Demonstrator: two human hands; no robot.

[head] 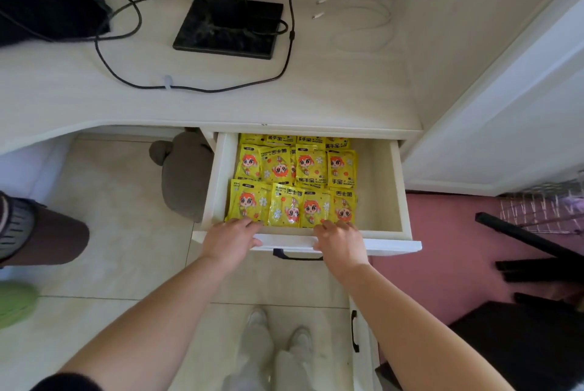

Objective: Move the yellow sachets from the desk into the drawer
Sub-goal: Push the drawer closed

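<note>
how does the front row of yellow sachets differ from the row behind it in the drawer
The front row of sachets lies against the drawer's front wall with the left hand and right hand touching it; the row behind is untouched. The front row overlaps the row behind. Both are yellow with a red-haired cartoon figure.

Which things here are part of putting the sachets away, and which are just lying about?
Job: sachets, drawer, desk, left hand, right hand.

Lying about: monitor stand, black cable, white cable, grey cushion, shoes.
</note>
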